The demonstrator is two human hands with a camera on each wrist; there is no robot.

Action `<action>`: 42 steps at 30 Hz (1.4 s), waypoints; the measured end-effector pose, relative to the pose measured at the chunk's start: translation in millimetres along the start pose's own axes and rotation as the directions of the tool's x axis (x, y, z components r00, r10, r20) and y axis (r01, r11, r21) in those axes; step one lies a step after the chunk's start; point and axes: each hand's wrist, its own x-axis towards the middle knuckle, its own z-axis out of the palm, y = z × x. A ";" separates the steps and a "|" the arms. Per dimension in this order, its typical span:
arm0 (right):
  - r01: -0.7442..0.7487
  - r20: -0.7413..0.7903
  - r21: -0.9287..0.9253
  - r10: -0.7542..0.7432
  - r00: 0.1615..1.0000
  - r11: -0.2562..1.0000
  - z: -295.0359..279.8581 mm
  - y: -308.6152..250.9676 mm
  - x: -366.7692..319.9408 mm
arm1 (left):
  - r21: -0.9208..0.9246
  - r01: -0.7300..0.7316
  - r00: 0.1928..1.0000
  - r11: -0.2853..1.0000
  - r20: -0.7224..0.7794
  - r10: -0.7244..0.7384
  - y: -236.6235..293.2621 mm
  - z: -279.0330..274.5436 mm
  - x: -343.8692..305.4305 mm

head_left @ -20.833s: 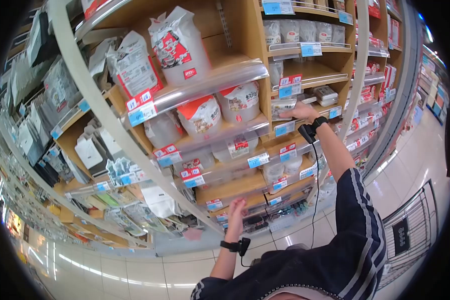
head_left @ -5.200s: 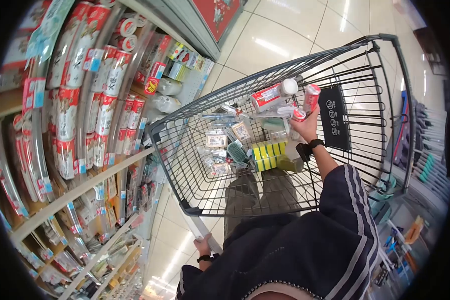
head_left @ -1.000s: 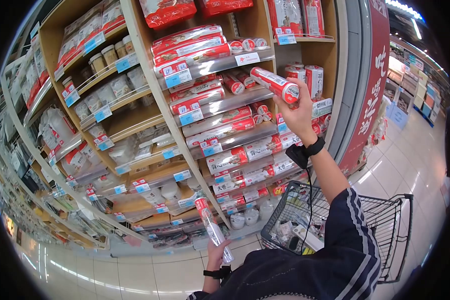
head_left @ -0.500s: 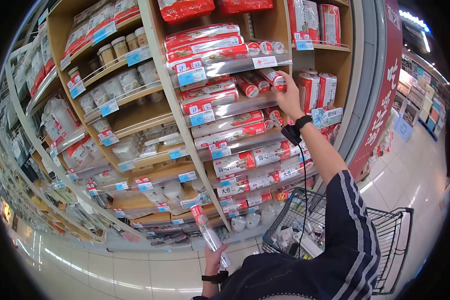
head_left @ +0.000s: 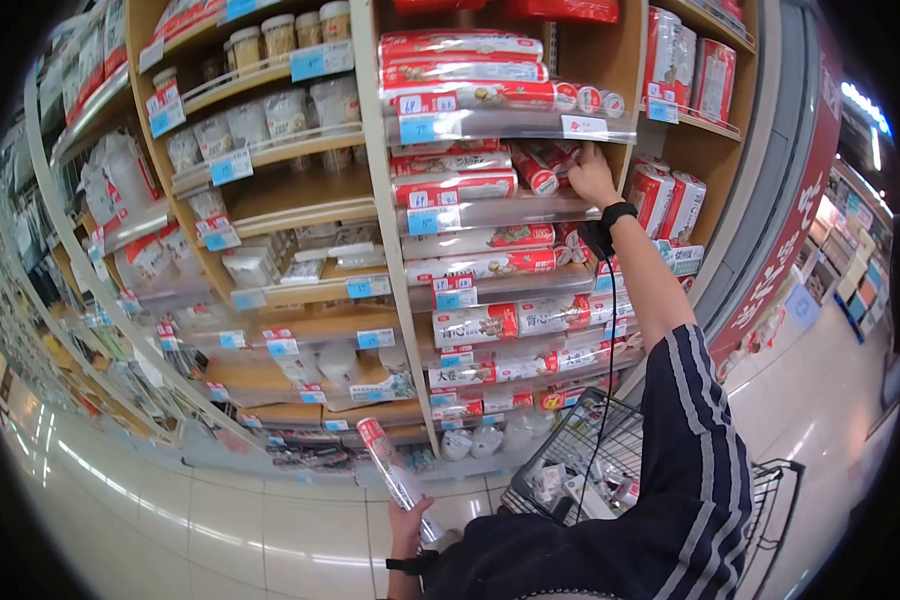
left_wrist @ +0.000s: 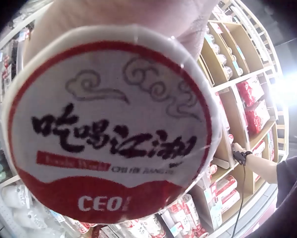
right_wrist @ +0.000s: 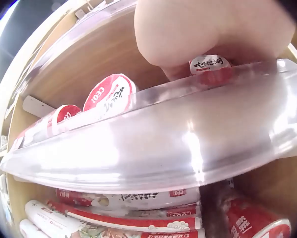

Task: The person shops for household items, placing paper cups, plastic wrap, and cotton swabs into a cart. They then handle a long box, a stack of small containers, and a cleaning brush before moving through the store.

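In the head view, my left hand (head_left: 407, 522) grips the lower end of a long red-and-white packaged roll (head_left: 388, 462), which slants up towards the shelves. The roll's round printed end (left_wrist: 108, 134) fills the left wrist view. My right hand (head_left: 592, 180) reaches into a shelf compartment of similar rolls. Seen from the right wrist, it curls around a roll (right_wrist: 210, 68) behind the clear shelf lip (right_wrist: 153, 139), with the roll's round end showing below the palm. Its fingertips are hidden. Two more rolls lie left of it, one with its round end (right_wrist: 110, 94) facing out.
More rolls (head_left: 460, 95) fill the shelves above and below. A wooden divider (head_left: 625, 105) stands just right of my right hand. A shopping cart (head_left: 585, 440) holding several items is below, near the shelf base. A cable (head_left: 608, 350) hangs from my right wrist.
Twenty seconds ago my left hand was empty. A second ago my right hand held the roll out before the shelves; it has since moved the roll into the compartment. My left hand keeps its roll.
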 end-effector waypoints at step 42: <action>-0.714 0.675 0.692 0.254 0.693 0.109 -114.5 -125.1 -282.8 | 0.055 -0.645 0.507 0.762 0.778 0.372 186.3 135.5 -0.4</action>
